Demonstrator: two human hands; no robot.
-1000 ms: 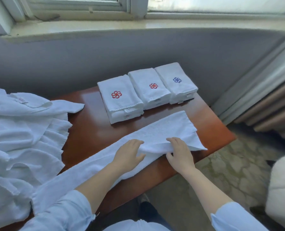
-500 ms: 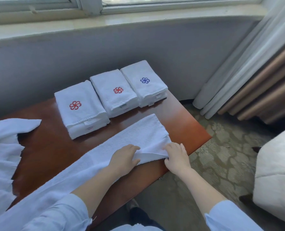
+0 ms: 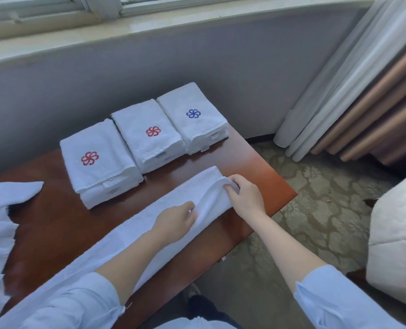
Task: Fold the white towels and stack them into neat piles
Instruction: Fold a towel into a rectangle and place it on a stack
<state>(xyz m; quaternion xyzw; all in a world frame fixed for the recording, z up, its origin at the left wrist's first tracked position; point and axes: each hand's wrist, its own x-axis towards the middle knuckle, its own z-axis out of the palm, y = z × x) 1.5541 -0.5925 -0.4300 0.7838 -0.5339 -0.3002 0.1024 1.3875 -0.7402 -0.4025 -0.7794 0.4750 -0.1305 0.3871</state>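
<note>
The long white terry towel [image 3: 135, 236] lies diagonally on the reddish-brown wooden table [image 3: 55, 229], its end near the right edge, with bare wood on both sides. The left hand [image 3: 175, 222] pinches a raised fold. The right hand [image 3: 247, 198] grips the end corner, farther up than before, and the end is now narrower. Behind stand three piles of folded white towels [image 3: 149, 138].

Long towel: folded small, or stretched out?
Stretched out: long towel lies lengthwise across the table; left hand and right hand grip its end.
</note>
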